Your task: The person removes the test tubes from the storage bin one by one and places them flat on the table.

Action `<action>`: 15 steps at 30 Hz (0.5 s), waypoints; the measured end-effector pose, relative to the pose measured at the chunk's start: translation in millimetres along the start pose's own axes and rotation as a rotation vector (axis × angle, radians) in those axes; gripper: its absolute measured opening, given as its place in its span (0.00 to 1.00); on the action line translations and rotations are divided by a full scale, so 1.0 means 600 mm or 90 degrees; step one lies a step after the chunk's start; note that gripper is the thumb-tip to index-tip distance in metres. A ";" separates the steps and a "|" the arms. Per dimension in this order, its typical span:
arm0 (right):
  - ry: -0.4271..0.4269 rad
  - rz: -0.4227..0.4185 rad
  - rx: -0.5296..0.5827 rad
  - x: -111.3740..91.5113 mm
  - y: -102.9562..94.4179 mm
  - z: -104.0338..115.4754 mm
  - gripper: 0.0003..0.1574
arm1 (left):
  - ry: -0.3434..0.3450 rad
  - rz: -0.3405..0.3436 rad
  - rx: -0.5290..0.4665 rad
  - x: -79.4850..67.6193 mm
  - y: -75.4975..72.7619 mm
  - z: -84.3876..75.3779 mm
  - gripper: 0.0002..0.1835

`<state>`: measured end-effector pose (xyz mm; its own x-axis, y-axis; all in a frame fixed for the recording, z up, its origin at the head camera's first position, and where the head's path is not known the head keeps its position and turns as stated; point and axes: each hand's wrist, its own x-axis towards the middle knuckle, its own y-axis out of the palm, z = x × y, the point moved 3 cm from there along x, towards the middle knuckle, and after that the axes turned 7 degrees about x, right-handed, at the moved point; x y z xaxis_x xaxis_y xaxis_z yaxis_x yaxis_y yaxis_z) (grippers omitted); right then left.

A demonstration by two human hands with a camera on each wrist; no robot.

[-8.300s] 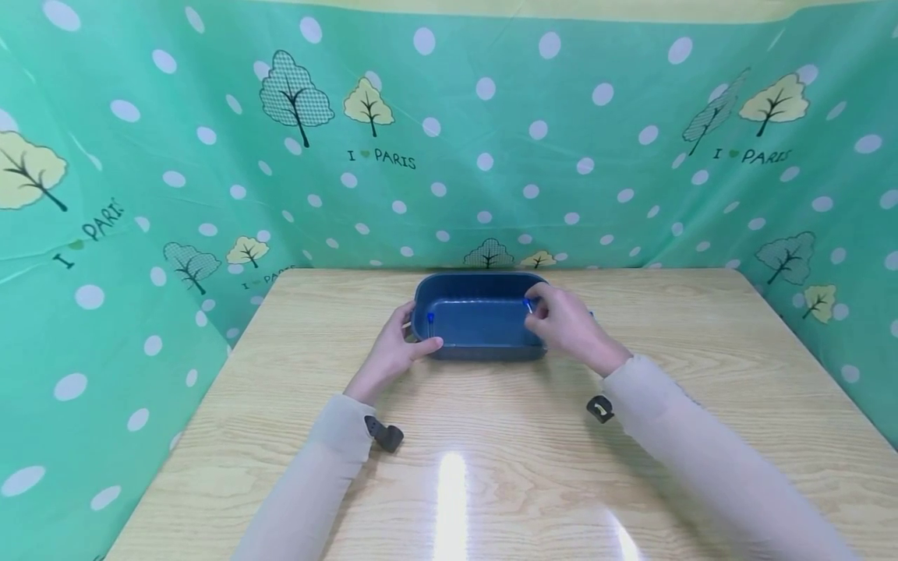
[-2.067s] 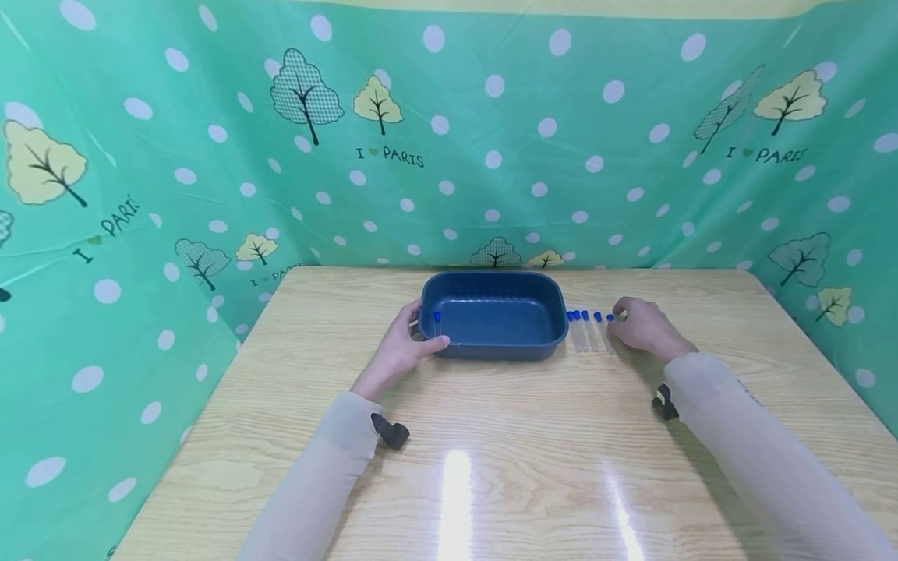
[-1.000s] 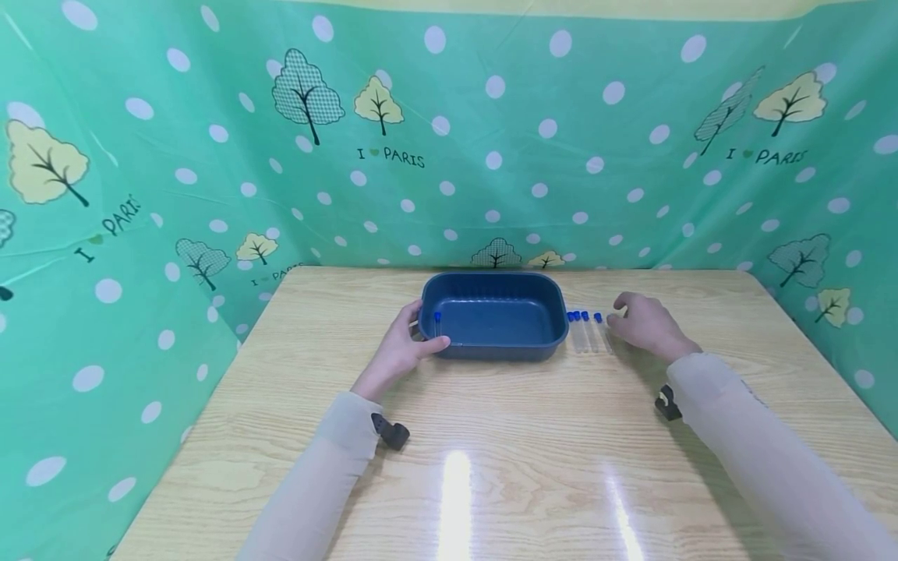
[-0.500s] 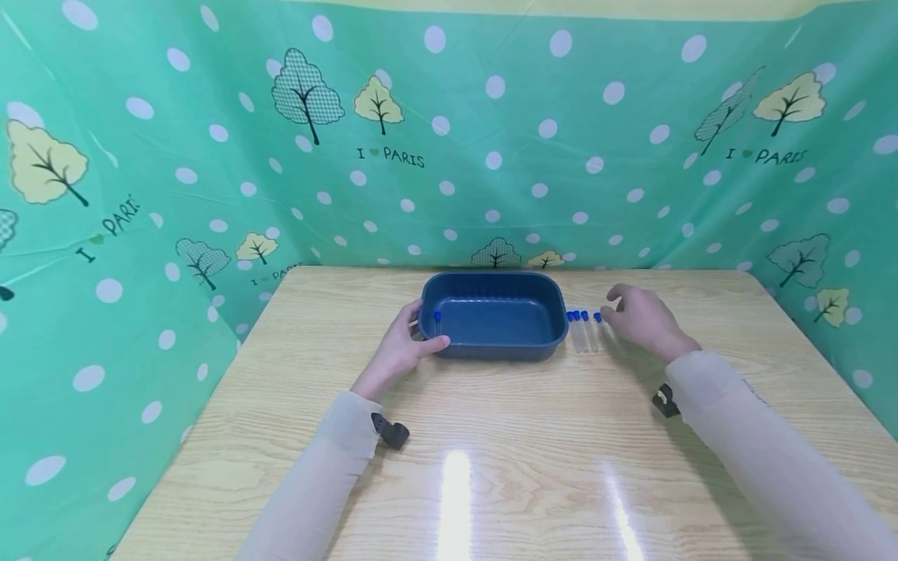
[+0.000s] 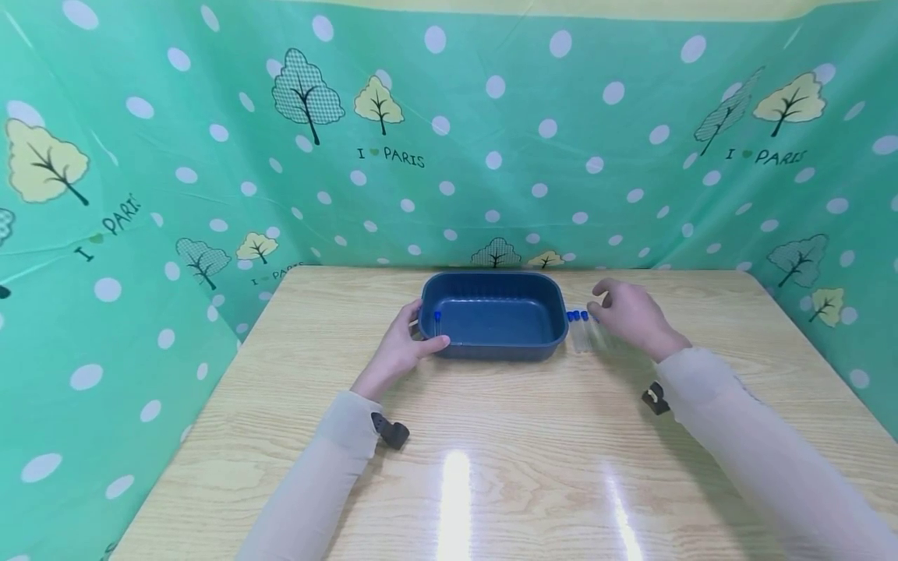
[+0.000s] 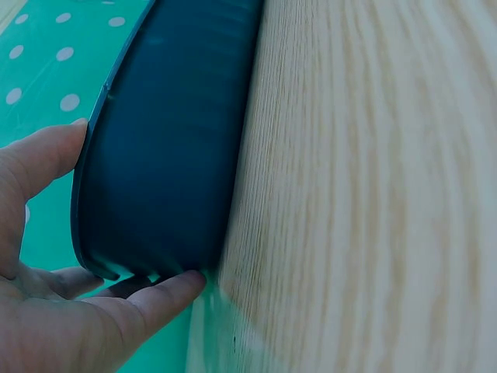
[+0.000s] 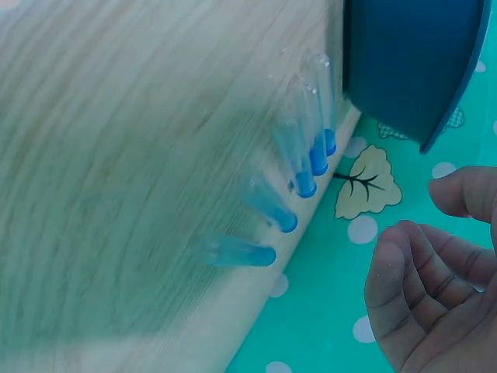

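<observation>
In the head view my left hand (image 5: 400,352) grips the left end of a dark blue plastic basin (image 5: 491,352), thumb at its front. The left wrist view shows the thumb at the rim and other fingertips against the end wall of the basin (image 6: 171,148). A clear test tube with a blue cap (image 5: 438,318) is inside at the left. Beside the basin's right end lies a row of several blue-capped test tubes (image 5: 581,335). Over its right part hovers my right hand (image 5: 633,313), nothing between thumb and bent fingers, which stand apart from the tubes (image 7: 242,252) in the right wrist view.
The wooden table (image 5: 519,436) reaches to a green dotted curtain (image 5: 491,140) at the back and sides. The basin stands near the table's back edge. A black wrist strap (image 5: 390,431) sits on the left sleeve, another strap (image 5: 655,398) on the right.
Earliest, my right hand held a blue-capped test tube over the basin. Later it was at the rightmost tube of the row, and since then it has moved left along it. My left hand stays.
</observation>
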<state>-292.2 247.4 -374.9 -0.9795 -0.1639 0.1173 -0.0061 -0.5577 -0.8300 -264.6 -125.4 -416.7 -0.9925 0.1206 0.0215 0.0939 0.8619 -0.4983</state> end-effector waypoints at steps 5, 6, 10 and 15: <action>-0.009 -0.001 0.008 0.006 0.005 0.013 0.24 | -0.004 -0.001 0.004 0.000 -0.001 0.000 0.49; -0.009 -0.003 0.009 0.006 0.006 0.016 0.24 | -0.005 -0.001 0.005 0.000 -0.001 0.000 0.49; -0.010 -0.006 0.011 0.007 0.010 0.027 0.22 | -0.002 0.000 0.008 0.000 -0.001 0.000 0.49; -0.015 -0.005 0.019 0.010 0.017 0.040 0.23 | 0.002 0.003 0.007 0.000 -0.001 -0.001 0.49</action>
<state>-293.0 221.3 -369.6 -0.9745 -0.1777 0.1369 -0.0078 -0.5831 -0.8123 -264.7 -125.8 -415.7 -0.9918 0.1259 0.0213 0.0978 0.8560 -0.5077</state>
